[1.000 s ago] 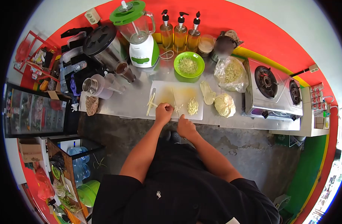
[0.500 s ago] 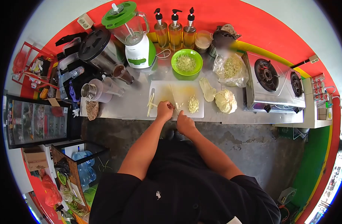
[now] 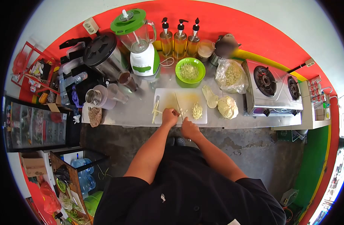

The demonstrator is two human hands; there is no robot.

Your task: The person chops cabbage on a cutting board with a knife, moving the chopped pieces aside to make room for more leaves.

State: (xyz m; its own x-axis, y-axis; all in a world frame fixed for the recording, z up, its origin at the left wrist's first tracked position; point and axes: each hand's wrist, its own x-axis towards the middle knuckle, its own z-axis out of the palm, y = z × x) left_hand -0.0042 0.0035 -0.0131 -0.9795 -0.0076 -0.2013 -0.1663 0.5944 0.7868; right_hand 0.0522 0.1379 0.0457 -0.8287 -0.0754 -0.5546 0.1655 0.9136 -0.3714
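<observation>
My right hand [image 3: 189,128] is closed round the handle of a knife [image 3: 178,104], whose blade points away from me over the white cutting board [image 3: 162,97]. Just left of the blade, my left hand [image 3: 170,116] has its fingers bunched on the board; what they pinch is too small to make out. Pale chopped bits [image 3: 197,111] form a small heap at the board's right. Thin pale strips [image 3: 155,108] lie along its left side. A few cut bits show beside the blade.
Beyond the board stands a green bowl [image 3: 197,77] of shredded vegetable. To the right are a cabbage [image 3: 227,107], a plastic bag [image 3: 230,75] of shreds and a gas stove [image 3: 250,88]. A blender [image 3: 142,62], pump bottles [image 3: 179,45] and a brown jug [image 3: 127,81] stand behind.
The whole view has shifted, so the counter sits slightly lower in the picture. Both hands remain close together at the board's front edge, the knife still in my right hand.
</observation>
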